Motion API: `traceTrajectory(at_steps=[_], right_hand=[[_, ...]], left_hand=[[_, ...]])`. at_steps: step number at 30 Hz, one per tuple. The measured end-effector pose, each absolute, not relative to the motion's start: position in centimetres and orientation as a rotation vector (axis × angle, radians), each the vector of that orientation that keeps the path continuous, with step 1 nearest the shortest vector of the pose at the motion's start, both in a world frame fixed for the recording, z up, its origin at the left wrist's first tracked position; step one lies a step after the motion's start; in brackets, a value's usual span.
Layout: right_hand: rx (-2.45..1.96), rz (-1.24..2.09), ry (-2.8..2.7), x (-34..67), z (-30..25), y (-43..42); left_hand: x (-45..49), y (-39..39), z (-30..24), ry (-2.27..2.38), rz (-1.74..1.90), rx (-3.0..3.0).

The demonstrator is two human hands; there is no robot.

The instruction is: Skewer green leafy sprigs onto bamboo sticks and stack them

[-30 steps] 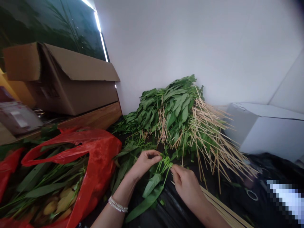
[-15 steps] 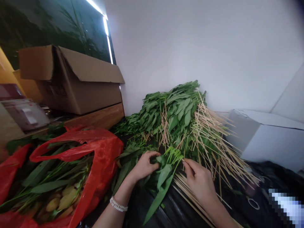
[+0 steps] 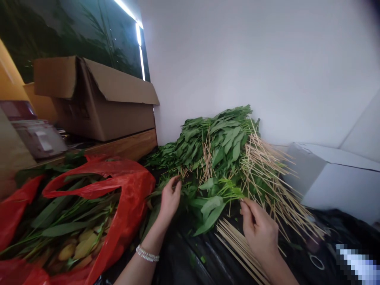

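Observation:
My right hand (image 3: 259, 225) pinches the end of a skewer of leafy greens (image 3: 212, 206). Folded bright green stems bunch beside its fingertips, and long leaves hang to the left; most of the skewer is hidden. My left hand (image 3: 171, 196), with a beaded bracelet on its wrist, reaches to the loose greens by the red bag. Its fingers are drawn together, and anything between them is hidden. Bare bamboo skewers (image 3: 240, 249) lie below my right hand. Behind both hands rises a pile of skewered greens (image 3: 225, 134), its sticks (image 3: 273, 178) fanning out rightward.
On the left, a red plastic bag (image 3: 133, 186) holds leaves and yellowish potato-like pieces. An open cardboard box (image 3: 118, 114) stands behind it. At right is a white box (image 3: 341, 186). Black plastic sheeting (image 3: 184, 261) covers the work surface, against a white wall.
My left hand has left the skewered greens and moved up and slightly left to the loose leaves. My right hand has shifted right, carrying the skewer of greens with it.

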State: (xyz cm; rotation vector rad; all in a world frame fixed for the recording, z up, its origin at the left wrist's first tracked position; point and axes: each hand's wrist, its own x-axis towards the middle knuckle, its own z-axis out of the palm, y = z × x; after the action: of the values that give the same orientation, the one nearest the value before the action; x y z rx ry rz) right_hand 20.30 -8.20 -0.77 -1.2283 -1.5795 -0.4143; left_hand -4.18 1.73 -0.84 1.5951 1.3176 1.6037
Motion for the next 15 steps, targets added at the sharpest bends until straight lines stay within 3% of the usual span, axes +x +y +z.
traceTrajectory(at_steps=[8, 15], right_hand=[[-1.296, -0.551, -1.433, 21.1, -0.5, -8.9], [-1.284, -0.46, -1.525, 21.4, -0.7, -10.4]], left_hand=[[-4.7, 1.6, 0.0, 1.268, 1.653, 1.446], [-5.4, 2.3, -0.7, 1.282, 1.709, 1.381]])
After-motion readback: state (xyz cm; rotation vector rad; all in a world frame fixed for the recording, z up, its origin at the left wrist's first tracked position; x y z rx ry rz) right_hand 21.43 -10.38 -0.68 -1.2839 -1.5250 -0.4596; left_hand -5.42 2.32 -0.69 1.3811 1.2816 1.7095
